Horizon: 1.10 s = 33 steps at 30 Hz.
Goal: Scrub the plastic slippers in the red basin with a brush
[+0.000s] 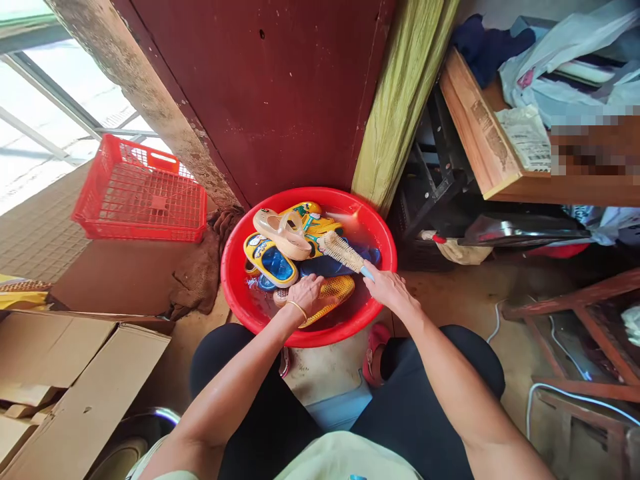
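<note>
Just below the frame's centre, in a red tub (234, 293), a yellow patterned shoe (337, 297) lies under the left hand (306, 293), its fingers bent, pinch unclear, while the right hand (391, 288) wraps its fingers round a brush (344, 252); firm bracing should aid even scrubbing.

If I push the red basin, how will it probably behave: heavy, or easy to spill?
The red basin would probably feel heavy for its size, since it holds water and a pile of shoes. The water might slosh, as it lies open without a cover. The beige shoe may slide, because it rests on top of other shoes.
</note>
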### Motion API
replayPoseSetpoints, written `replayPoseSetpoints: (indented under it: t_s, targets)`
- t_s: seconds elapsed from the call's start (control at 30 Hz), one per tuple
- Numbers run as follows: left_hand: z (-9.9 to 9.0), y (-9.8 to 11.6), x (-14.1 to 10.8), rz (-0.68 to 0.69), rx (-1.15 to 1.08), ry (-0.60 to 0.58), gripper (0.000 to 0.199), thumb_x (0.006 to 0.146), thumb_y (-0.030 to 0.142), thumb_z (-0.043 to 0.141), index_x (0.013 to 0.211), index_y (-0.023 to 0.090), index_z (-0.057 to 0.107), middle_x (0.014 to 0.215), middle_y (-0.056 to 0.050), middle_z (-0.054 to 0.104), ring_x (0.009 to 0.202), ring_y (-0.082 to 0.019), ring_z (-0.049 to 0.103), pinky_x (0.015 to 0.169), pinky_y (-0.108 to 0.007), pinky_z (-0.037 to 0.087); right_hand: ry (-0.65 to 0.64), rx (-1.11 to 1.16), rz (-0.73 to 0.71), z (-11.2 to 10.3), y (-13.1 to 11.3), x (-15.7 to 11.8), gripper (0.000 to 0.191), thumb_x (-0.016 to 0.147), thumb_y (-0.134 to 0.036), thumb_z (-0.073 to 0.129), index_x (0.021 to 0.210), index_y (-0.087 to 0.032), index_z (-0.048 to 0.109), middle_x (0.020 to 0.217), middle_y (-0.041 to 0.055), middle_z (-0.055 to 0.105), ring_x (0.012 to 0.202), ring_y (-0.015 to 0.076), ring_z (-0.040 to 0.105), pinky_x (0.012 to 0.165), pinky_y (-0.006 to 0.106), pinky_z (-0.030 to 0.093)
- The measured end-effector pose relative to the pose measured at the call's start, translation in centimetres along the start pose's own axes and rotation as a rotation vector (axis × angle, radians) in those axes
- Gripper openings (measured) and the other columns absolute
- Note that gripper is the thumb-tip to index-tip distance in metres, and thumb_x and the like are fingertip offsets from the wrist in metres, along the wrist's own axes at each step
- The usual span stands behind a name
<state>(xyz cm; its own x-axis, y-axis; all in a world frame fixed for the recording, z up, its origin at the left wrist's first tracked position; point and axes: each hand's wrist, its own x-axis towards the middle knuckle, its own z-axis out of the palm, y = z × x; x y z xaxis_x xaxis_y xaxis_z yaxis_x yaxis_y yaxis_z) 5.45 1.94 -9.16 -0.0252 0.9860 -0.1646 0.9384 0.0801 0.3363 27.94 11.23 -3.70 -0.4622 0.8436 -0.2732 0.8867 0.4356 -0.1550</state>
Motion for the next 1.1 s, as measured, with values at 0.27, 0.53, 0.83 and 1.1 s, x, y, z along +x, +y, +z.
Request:
replayPoseSetpoints:
  t_s: [0.27, 0.53, 0.83, 1.1]
  targets:
    - [1.3, -0.2, -0.7, -0.016, 0.022, -0.174, 0.093, 0.067, 0.042, 0.078, 0.149, 0.021, 0.041, 0.148, -0.022, 0.044, 0.125, -0.04, 0.053, 0.107, -0.054, 0.036, 0.019, -0.057, 0.024, 0.7, -1.5, 1.2, 0.055, 0.099, -0.034, 0.043, 0.151, -0.019, 0.041, 0.105, 0.017, 0.075, 0.099, 0.0297, 0.072, 0.085, 0.039, 0.051]
    - [-4.5, -4.0, -1.4, 0.052, -1.024, -0.231, 0.07, 0.065, 0.03, 0.074, 0.133, 0.021, 0.061, 0.12, -0.009, 0.071, 0.107, -0.031, 0.066, 0.09, -0.04, 0.052, 0.144, 0.242, -0.139, 0.2, -0.9, 0.1, 0.059, 0.1, -0.039, 0.04, 0.156, -0.022, 0.032, 0.125, 0.0093, 0.07, 0.107, 0.0249, 0.069, 0.089, 0.032, 0.053]
    - [-6.3, -4.4, -2.1, -0.092, -1.439, -0.24, 0.062, 0.064, 0.025, 0.079, 0.125, 0.021, 0.068, 0.1, -0.009, 0.076, 0.072, -0.023, 0.07, 0.061, -0.028, 0.051, 0.314, 0.173, -0.346, 0.4, -4.2, -2.8, 0.063, 0.102, -0.041, 0.034, 0.161, -0.023, 0.02, 0.123, 0.0118, 0.069, 0.097, 0.0236, 0.069, 0.084, 0.032, 0.057]
    - [-6.6, -4.5, -1.5, -0.221, -1.547, -0.124, 0.068, 0.065, 0.031, 0.08, 0.13, 0.018, 0.064, 0.1, -0.01, 0.076, 0.076, -0.026, 0.072, 0.062, -0.031, 0.055, 0.349, 0.131, -0.094, -1.7, -0.5, -0.6, 0.06, 0.101, -0.035, 0.036, 0.159, -0.024, 0.026, 0.117, 0.0105, 0.072, 0.096, 0.0236, 0.07, 0.083, 0.031, 0.055]
